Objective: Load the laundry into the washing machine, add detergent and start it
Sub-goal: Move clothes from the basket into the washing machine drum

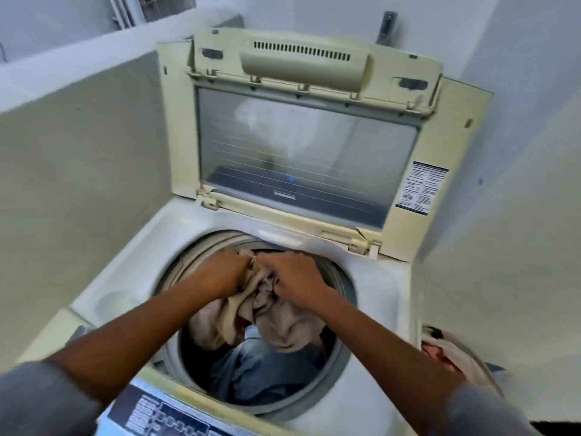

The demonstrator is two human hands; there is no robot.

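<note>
A cream top-loading washing machine point(386, 291) stands below me with its glass lid point(301, 152) folded up at the back. Over the round drum opening, my left hand point(223, 273) and my right hand point(297, 275) both grip a bunched beige garment point(276, 322), which hangs down into the drum. Blue denim clothing point(251, 372) lies deeper in the drum beneath it. No detergent is in view.
The control panel point(163, 416) runs along the machine's near edge. A laundry basket point(452, 357) with pink and white clothes sits on the floor at the right. Walls close in on the left, back and right of the machine.
</note>
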